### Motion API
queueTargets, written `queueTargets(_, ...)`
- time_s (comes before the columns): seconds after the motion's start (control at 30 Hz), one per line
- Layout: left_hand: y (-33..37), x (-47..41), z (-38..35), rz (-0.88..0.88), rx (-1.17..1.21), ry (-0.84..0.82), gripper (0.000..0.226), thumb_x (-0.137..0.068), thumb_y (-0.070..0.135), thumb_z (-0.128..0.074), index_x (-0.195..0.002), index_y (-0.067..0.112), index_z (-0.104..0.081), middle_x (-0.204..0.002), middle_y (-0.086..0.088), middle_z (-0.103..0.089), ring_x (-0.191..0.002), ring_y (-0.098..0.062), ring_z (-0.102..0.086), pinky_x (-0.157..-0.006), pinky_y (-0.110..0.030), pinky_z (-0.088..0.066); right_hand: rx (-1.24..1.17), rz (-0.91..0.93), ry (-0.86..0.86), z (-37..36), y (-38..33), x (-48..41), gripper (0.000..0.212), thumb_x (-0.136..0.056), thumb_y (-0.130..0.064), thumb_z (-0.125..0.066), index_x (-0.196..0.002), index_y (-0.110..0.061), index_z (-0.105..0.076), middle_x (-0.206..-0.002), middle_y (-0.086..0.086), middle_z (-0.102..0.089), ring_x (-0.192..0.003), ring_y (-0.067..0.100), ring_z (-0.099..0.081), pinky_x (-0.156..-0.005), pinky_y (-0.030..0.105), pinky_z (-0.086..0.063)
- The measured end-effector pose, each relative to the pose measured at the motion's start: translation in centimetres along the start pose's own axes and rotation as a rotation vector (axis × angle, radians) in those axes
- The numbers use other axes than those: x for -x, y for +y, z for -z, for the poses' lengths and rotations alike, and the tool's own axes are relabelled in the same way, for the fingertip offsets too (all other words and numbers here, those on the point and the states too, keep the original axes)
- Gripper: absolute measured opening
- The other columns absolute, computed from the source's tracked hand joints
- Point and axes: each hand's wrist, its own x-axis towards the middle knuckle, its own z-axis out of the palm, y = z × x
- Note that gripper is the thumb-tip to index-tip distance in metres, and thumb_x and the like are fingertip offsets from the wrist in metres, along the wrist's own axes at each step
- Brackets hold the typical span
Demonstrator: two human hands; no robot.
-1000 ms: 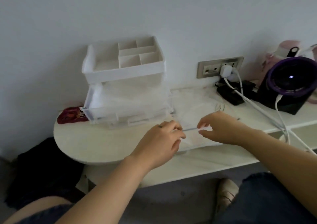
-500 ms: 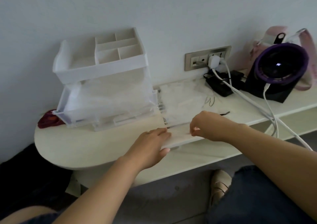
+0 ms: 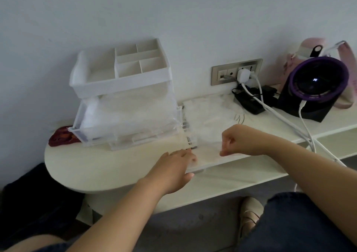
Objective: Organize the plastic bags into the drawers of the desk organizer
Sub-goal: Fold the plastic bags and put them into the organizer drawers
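Observation:
A white desk organizer [image 3: 123, 81] stands against the wall, its clear upper drawer [image 3: 125, 124] pulled out and stuffed with clear plastic bags. To its right a stack of clear plastic bags [image 3: 208, 128] lies flat on the white shelf [image 3: 108, 166]. My left hand [image 3: 173, 166] rests with straight fingers on the stack's near left corner. My right hand [image 3: 235, 141] has curled fingers pinching the near edge of the top bag.
A wall socket [image 3: 235, 72] with a white plug and cables [image 3: 274, 114] sits behind the bags. A black-and-purple device [image 3: 316, 85] and a pink bottle [image 3: 313, 47] stand at right. A dark red object [image 3: 59, 136] lies left of the organizer.
Both hands slid toward the shelf's near edge along the bag stack. My left hand flattened onto the corner and my right hand's fingers curled tighter on the bag edge. The view shifted.

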Motion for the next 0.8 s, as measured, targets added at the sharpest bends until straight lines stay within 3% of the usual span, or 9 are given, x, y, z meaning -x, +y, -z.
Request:
queueTargets(0.07,0.1,-0.1,0.2,0.002,-0.008,-0.024,0.042,-0.093,0.036,-0.051,-0.132,0.029,-0.04,-0.15,0.006,-0.033,-0.135,-0.017,-0.034,-0.11,-0.037,-0.026,-0.177,0.001,0.03,1.0,-0.3,0.5,0.021,-0.08,-0.03,-0.074,-0.068,-0.017,-0.061,-0.064,-0.01,-0.065,-0.055,-0.005,-0.056,-0.054,0.007,-0.041)
queueTargets(0.23,0.4,-0.4,1.3,0.024,-0.018,-0.125,0.051,-0.093,0.04,-0.049,-0.14,0.028,-0.035,-0.152,0.007,-0.026,-0.137,-0.018,-0.03,-0.11,-0.039,-0.026,-1.179,-0.002,-0.05,3.0,-3.2,1.6,0.016,-0.079,-0.02,-0.061,-0.085,-0.005,-0.06,-0.074,0.006,-0.066,-0.064,0.015,-0.063,-0.06,0.024,-0.054)
queueTargets(0.33,1.1,0.4,3.3,0.055,0.116,-0.133,0.058,-0.092,0.044,-0.05,-0.145,0.03,-0.03,-0.157,0.009,-0.014,-0.142,-0.012,-0.019,-0.115,-0.036,-0.021,-1.466,0.012,0.088,4.6,-5.5,1.9,0.014,-0.078,-0.02,-0.062,-0.087,-0.011,-0.056,-0.077,0.007,-0.056,-0.064,0.019,-0.055,-0.064,0.028,-0.052)
queueTargets(0.4,1.6,2.1,5.6,0.045,0.272,-0.108,0.049,-0.089,0.051,-0.052,-0.136,0.039,-0.041,-0.148,0.016,-0.033,-0.133,-0.002,-0.033,-0.109,-0.029,-0.03,-1.595,0.025,0.276,5.7,-7.0,2.0,0.01,-0.086,-0.015,-0.06,-0.079,-0.013,-0.053,-0.069,0.004,-0.048,-0.055,0.015,-0.053,-0.055,0.024,-0.052)
queueTargets(0.5,1.8,5.3,9.8,0.019,0.491,0.034,0.017,-0.085,0.051,-0.057,-0.102,0.05,-0.059,-0.106,0.029,-0.061,-0.097,0.012,-0.056,-0.085,-0.014,-0.045,-1.64,0.117,0.48,7.2,-9.4,2.0,0.022,-0.089,-0.013,-0.059,-0.068,-0.015,-0.052,-0.063,-0.001,-0.046,-0.051,0.011,-0.049,-0.052,0.021,-0.048)
queueTargets(0.6,0.7,7.6,13.0,0.028,0.502,0.376,0.005,-0.085,0.038,-0.061,-0.087,0.04,-0.065,-0.09,0.028,-0.063,-0.082,0.008,-0.059,-0.069,-0.008,-0.046,-1.458,0.242,0.557,7.9,-12.6,1.0,0.025,-0.088,-0.013,-0.06,-0.064,-0.017,-0.054,-0.06,-0.004,-0.049,-0.059,0.012,-0.051,-0.06,0.022,-0.048)
queueTargets(0.7,-1.5,8.8,14.3,0.072,0.277,0.642,0.013,-0.085,0.023,-0.065,-0.094,0.032,-0.065,-0.09,0.022,-0.063,-0.086,0.001,-0.058,-0.077,-0.015,-0.045,-1.149,0.324,0.565,7.2,-16.2,-0.9,0.02,-0.088,-0.017,-0.061,-0.071,-0.013,-0.054,-0.061,-0.004,-0.051,-0.064,0.012,-0.051,-0.069,0.027,-0.047)
queueTargets(0.8,-3.8,9.4,13.4,0.169,-0.012,0.681,0.029,-0.081,0.026,-0.071,-0.109,0.022,-0.066,-0.107,0.007,-0.063,-0.099,-0.019,-0.059,-0.087,-0.036,-0.042,-0.901,0.357,0.526,5.4,-19.4,-3.0,0.021,-0.087,-0.021,-0.064,-0.069,-0.014,-0.054,-0.064,0.001,-0.053,-0.063,0.014,-0.049,-0.067,0.03,-0.042)
